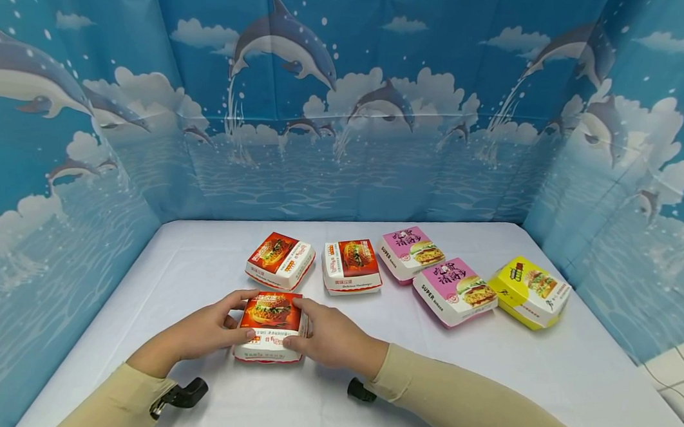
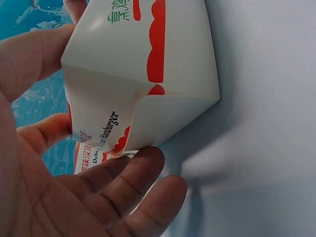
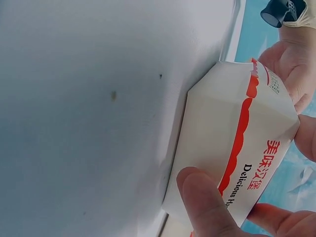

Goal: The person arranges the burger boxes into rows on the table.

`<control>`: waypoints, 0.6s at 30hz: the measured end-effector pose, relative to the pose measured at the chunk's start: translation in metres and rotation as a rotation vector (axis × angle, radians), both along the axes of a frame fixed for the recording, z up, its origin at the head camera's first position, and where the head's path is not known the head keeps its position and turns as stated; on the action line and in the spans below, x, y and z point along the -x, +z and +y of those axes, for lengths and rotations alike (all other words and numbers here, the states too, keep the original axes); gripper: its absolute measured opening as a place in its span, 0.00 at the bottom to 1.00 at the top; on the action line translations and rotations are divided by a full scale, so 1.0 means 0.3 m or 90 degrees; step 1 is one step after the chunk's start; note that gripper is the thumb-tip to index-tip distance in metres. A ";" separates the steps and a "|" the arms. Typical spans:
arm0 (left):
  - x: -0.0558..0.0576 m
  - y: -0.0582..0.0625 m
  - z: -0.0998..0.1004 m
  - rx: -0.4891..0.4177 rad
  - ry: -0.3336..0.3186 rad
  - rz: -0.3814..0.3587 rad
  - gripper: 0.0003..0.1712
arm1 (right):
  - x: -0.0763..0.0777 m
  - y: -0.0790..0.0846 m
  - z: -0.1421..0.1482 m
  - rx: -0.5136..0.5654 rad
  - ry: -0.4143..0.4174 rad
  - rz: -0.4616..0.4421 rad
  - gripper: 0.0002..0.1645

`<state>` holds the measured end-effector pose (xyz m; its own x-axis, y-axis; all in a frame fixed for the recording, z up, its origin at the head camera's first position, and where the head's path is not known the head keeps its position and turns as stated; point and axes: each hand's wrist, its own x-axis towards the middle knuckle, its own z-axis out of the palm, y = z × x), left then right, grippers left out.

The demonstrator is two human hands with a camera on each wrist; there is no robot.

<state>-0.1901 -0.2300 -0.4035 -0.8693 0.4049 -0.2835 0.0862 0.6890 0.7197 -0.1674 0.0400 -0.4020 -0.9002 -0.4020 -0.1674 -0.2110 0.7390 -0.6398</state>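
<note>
A red-and-white burger box [image 1: 270, 313] with a hamburger picture on its lid sits on the table between both hands. My left hand [image 1: 204, 330] holds its left side, thumb near the front and fingers toward the back corner. On the opposite side my right hand [image 1: 339, 339] grips it, the thumb on the front part of the lid. In the left wrist view the box's white side [image 2: 111, 106] shows a corner flap standing slightly out, with the lower fingers [image 2: 140, 177] beside it. The right wrist view shows a finger [image 3: 200, 197] against the box's side wall [image 3: 217, 133].
Two similar red-and-white boxes [image 1: 280, 260] [image 1: 352, 266] stand just behind. Farther right are two pink burger boxes [image 1: 410, 254] [image 1: 455, 291], and a yellow one [image 1: 530, 292] beside them. A white cloth covers the table [image 1: 444, 382]; dolphin-printed curtains [image 1: 339, 168] surround it on three sides.
</note>
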 end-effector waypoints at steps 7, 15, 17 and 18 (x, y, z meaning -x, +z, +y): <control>-0.002 0.001 -0.001 -0.002 -0.007 0.011 0.46 | 0.003 -0.001 -0.001 0.010 -0.001 0.001 0.52; -0.002 0.000 -0.004 0.002 -0.009 0.016 0.46 | 0.004 -0.003 -0.003 0.010 -0.004 -0.001 0.52; -0.001 0.000 -0.004 0.004 -0.009 0.016 0.47 | 0.004 -0.003 -0.003 0.012 -0.003 0.000 0.51; -0.001 0.000 -0.004 0.004 -0.009 0.016 0.47 | 0.004 -0.003 -0.003 0.012 -0.003 0.001 0.51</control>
<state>-0.1897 -0.2314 -0.4035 -0.8705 0.4154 -0.2640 0.1142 0.6923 0.7125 -0.1687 0.0391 -0.4030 -0.9023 -0.4010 -0.1585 -0.2083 0.7273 -0.6539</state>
